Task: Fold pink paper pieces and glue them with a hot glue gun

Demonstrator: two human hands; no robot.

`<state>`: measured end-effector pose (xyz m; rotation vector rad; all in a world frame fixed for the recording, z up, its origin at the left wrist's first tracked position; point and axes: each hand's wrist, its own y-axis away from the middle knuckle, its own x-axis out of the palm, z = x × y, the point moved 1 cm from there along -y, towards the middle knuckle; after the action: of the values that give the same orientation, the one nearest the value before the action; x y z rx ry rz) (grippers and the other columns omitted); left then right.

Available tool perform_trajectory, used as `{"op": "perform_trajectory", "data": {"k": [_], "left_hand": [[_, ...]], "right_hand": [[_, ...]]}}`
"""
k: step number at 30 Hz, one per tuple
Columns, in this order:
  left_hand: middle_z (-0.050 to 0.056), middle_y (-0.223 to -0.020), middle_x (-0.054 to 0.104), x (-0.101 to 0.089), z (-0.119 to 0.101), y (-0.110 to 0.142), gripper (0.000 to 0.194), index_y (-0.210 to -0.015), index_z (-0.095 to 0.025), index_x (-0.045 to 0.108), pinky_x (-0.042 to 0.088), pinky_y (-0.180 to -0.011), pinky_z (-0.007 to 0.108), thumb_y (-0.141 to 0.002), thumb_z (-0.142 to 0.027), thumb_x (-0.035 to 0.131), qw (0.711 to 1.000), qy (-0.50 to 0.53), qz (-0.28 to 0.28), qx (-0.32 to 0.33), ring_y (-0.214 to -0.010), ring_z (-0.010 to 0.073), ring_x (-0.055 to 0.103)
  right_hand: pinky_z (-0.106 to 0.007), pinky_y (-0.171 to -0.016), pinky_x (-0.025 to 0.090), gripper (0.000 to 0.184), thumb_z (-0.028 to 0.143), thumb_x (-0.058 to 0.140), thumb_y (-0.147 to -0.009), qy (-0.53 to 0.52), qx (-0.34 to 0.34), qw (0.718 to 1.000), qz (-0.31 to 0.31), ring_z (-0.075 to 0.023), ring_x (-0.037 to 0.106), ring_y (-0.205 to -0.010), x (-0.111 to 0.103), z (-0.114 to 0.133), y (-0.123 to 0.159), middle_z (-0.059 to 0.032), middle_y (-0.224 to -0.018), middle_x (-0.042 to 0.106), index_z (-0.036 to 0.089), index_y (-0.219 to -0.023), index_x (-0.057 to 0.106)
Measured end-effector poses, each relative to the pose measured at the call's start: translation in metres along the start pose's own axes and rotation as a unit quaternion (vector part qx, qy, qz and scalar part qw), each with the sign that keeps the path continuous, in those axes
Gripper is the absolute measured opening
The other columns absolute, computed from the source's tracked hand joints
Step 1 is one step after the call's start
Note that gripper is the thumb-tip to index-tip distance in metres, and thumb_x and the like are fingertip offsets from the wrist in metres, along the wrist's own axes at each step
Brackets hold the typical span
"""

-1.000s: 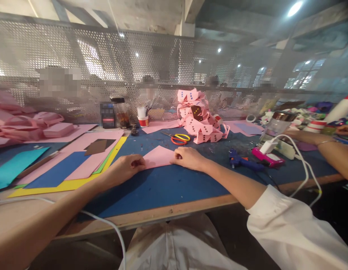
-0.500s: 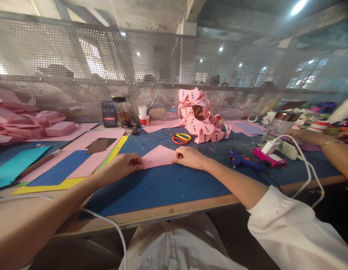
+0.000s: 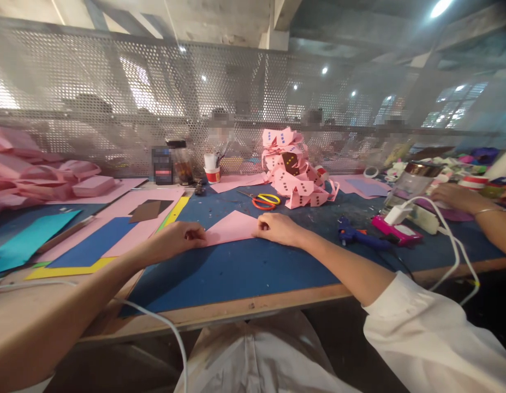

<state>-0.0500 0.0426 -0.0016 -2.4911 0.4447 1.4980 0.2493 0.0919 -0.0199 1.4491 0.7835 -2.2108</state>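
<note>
Having slid slightly outward, the left hand [image 3: 184, 237] is pinching the pink paper [image 3: 232, 227], the right hand [image 3: 279, 229] its other corner, behind the table's [image 3: 232, 284] front edge, apparently folded, creasing unclear.

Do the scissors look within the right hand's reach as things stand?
Probably yes: the scissors lie just beyond the right hand, with nothing visible between them, though its fingers are busy at the pink sheet.

Craft workshop: blue-topped bench [image 3: 236, 278] bearing scissors [image 3: 266, 202], glue gun [image 3: 363, 236], coloured sheets [image 3: 93, 240]; perforated metal screen [image 3: 244, 82] behind; bare concrete ceiling [image 3: 220, 22].
</note>
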Motion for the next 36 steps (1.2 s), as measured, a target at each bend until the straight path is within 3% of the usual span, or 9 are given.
{"op": "perform_trajectory", "data": {"k": [24, 30, 36], "left_hand": [[0.001, -0.08, 0.071, -0.014, 0.013, 0.006, 0.031, -0.085, -0.022, 0.072, 0.041, -0.065, 0.028, -0.079, -0.05, 0.059, 0.998, -0.054, 0.03, -0.013, -0.075, 0.0223, 0.062], [-0.001, -0.076, 0.071, -0.014, 0.018, 0.004, 0.023, -0.082, -0.025, 0.072, 0.04, -0.061, 0.025, -0.075, -0.045, 0.063, 0.999, -0.04, 0.031, -0.017, -0.071, 0.0205, 0.062], [-0.001, -0.076, 0.07, -0.014, 0.02, 0.003, 0.03, -0.082, -0.025, 0.071, 0.04, -0.061, 0.025, -0.077, -0.052, 0.062, 0.998, -0.048, 0.04, -0.022, -0.071, 0.0201, 0.061]], "right_hand": [[-0.023, -0.061, 0.032, 0.026, 0.045, 0.066, -0.084, -0.005, -0.004, 1.0, 0.003, -0.013, 0.06, -0.072, -0.001, 0.001, 0.0, -0.0016, -0.085, 0.069, 0.019, -0.079, 0.064], [-0.023, -0.06, 0.031, 0.026, 0.044, 0.066, -0.084, -0.004, -0.002, 1.0, 0.003, -0.013, 0.06, -0.072, -0.002, 0.001, 0.0, -0.0014, -0.085, 0.069, 0.019, -0.078, 0.063], [-0.023, -0.06, 0.03, 0.027, 0.045, 0.065, -0.084, -0.003, -0.005, 1.0, 0.001, -0.0129, 0.059, -0.071, 0.0, 0.0, -0.001, -0.0012, -0.084, 0.069, 0.019, -0.077, 0.062]]}}
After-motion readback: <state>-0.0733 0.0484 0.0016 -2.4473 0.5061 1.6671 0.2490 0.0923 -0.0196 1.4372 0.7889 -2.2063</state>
